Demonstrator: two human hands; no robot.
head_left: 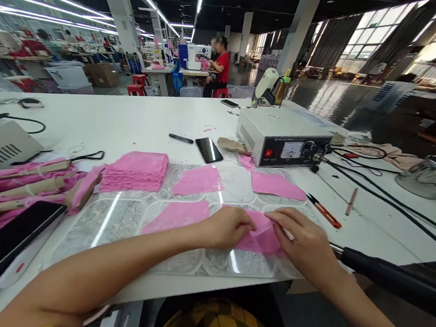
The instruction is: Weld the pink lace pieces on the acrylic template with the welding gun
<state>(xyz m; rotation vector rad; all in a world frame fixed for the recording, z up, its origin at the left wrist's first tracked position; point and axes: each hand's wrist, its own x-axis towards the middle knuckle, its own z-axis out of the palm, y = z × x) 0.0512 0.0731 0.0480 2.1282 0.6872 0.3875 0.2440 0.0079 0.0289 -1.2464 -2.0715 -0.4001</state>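
Observation:
My left hand [231, 227] is closed at the left edge of a pink fabric piece [260, 233], its fingertips curled in. Thumb and fingers of my right hand [300, 232] pinch the same piece at its right edge. The fabric lies over a clear patterned mat [173, 261] on the white table. Other pink pieces lie flat close by: one left of my hands [180, 215], one behind [200, 179] and one at the right [277, 185]. A black-handled tool [376, 272] with a metal rod passes by my right wrist; its tip is hidden.
A stack of pink fabric [136, 170] sits back left, beside bundled pink strips [25, 183]. A control box [284, 135] with a dial and cables stands back right. An orange cutter [325, 212], a phone [209, 150], a marker [180, 138] and a glass jar [433, 178] lie around.

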